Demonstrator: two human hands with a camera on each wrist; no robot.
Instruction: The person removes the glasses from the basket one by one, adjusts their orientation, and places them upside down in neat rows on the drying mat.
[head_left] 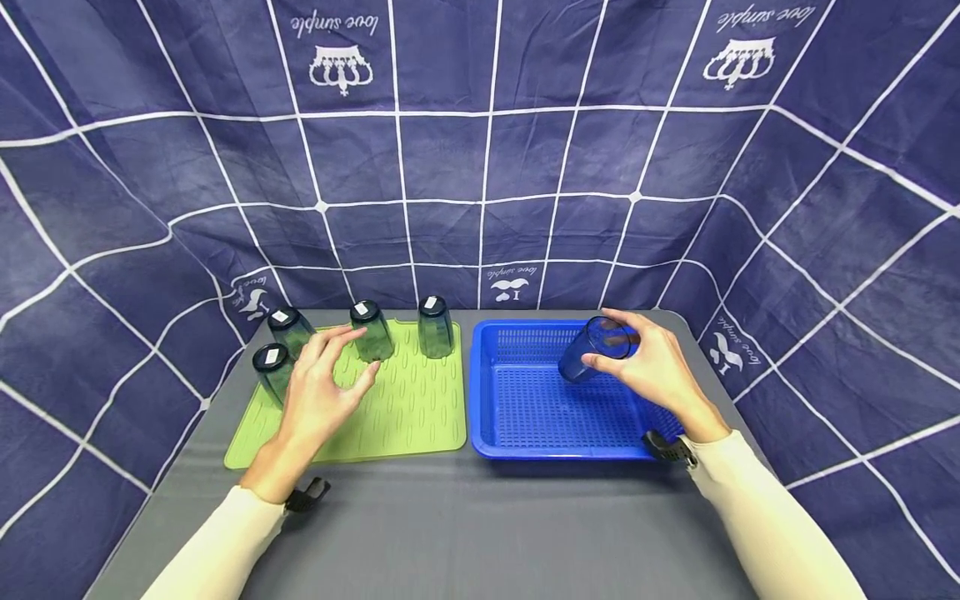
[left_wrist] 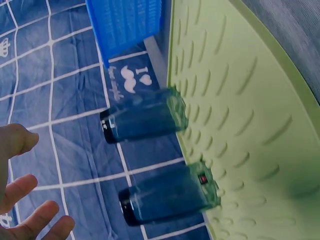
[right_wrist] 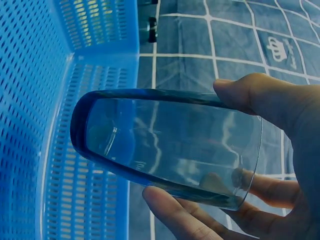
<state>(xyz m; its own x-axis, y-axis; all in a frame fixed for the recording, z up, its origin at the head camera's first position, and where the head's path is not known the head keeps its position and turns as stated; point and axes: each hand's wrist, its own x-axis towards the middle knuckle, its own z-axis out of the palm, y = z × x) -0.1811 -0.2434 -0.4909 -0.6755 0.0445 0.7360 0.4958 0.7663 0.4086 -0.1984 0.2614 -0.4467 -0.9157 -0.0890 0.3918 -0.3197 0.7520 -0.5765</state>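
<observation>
My right hand [head_left: 660, 371] grips a clear drinking glass [right_wrist: 175, 145] near its rim, thumb on one side and fingers on the other. The glass is tilted, rim up, its thick base low over the blue basket [head_left: 482, 400]. Above the green mat [head_left: 405, 417], my left hand [head_left: 322, 392] holds nothing, its thumb and fingers spread apart. Upside down on that mat stand several glasses: one at the back right [head_left: 435, 329], another glass [head_left: 375, 337] just beyond the left fingertips, and a glass [head_left: 274, 377] at the left side, partly hidden by the hand.
A grey table [head_left: 450, 525] carries the mat and the basket side by side. Blue checked cloth [head_left: 525, 158] hangs behind and along both sides, close to the table's edges. The perforated basket has raised walls.
</observation>
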